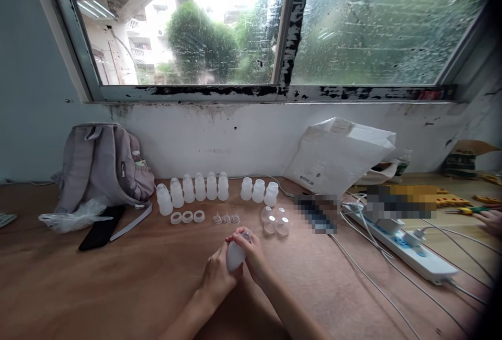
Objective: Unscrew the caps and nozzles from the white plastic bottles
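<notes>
My left hand point(217, 272) is wrapped around the body of a frosted white baby bottle point(235, 257), held tilted above the wooden table. The fingers of my right hand point(254, 256) close around the bottle's top, where a clear teat partly shows; the rest of the top is hidden. Beyond my hands lie several clear bottle caps point(269, 226), 3 clear teats point(226, 218) and 3 white collar rings point(187, 216). Behind these stand 3 bottles without tops point(258, 191) and, to the left, a row of several capped bottles point(200, 188).
A grey backpack point(98, 167), a clear plastic bag point(76, 216) and a black flat case point(102, 229) occupy the left. On the right are a white bag point(341, 151), a power strip point(411, 256) with cables, and another person's hand point(492, 223) near pliers point(466, 210).
</notes>
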A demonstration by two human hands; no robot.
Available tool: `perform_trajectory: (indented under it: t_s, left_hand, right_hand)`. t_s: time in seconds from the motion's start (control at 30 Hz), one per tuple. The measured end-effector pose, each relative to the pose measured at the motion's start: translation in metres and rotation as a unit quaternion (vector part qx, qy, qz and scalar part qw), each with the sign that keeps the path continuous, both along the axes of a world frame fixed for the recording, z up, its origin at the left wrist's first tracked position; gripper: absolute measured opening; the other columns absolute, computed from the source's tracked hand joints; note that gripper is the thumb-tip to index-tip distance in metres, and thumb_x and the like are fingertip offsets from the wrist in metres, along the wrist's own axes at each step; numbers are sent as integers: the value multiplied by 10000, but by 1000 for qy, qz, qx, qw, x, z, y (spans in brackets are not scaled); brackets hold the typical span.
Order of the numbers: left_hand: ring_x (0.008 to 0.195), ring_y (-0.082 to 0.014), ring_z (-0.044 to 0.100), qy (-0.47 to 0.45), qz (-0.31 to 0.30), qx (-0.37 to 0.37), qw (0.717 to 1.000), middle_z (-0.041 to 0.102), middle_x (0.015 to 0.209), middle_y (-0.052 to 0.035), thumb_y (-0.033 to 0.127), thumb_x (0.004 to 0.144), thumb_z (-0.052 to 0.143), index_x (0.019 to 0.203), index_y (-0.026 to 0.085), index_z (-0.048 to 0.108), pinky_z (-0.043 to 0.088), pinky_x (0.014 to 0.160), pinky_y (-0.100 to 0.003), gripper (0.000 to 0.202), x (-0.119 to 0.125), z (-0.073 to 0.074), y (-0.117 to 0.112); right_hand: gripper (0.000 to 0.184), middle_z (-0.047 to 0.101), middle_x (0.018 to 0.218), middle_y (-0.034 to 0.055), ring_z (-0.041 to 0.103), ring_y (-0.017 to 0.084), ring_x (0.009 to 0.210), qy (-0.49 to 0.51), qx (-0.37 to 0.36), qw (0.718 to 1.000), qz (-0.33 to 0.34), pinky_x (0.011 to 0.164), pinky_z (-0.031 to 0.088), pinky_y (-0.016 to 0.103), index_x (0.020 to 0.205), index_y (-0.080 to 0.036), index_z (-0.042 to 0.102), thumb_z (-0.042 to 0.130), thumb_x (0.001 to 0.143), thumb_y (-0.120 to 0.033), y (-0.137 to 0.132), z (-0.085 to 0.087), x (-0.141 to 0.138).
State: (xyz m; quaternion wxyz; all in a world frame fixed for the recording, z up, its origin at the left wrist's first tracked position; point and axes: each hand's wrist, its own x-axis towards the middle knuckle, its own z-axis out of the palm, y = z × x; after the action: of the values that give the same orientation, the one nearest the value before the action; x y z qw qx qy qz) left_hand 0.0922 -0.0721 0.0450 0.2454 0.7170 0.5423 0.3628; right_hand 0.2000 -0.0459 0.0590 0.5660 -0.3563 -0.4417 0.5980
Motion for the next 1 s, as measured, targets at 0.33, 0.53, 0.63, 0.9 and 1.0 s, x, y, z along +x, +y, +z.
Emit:
perform_trajectory:
  t_s: [0.33,0.53,0.63,0.9,1.0]
  left_hand:
    - [918,-259,529,-23,33,79,996,583,986,-81,399,693,545,1036,220,482,398,788,-356,392,-11,-6,10]
    - [978,-249,505,-11,59,106,993,546,1070,-94,402,728,512,1113,204,419,393,821,-371,443,-16,-10,16]
    - [988,-237,504,-14,61,101,993,525,1094,-97,388,739,502,1148,201,365,408,810,-362,470,-18,-13,19]
    - [929,-208,520,-41,70,120,989,511,981,-80,344,733,504,1072,185,456,402,824,-336,378,-20,-6,21]
    - [898,-206,537,-84,70,88,990,555,960,-73,369,707,534,1073,189,468,419,786,-321,413,-24,-2,21]
  right_hand:
    - [274,569,858,50,472,151,574,-260,133,917,-270,621,383,304,841,-220,563,571,684,-445,20,2,38]
    - [310,514,973,116,480,244,884,-437,157,798,-384,772,359,363,954,-172,518,462,742,-391,47,-21,75]
    - [293,512,947,119,478,244,903,-460,162,790,-372,789,363,365,932,-152,522,445,734,-353,55,-33,80]
    - [312,522,913,98,503,253,852,-412,138,837,-334,763,378,394,870,-168,553,559,632,-368,53,-39,69]
    - [315,565,828,76,530,244,765,-302,96,894,-315,709,403,393,804,-178,582,623,569,-383,52,-36,69]
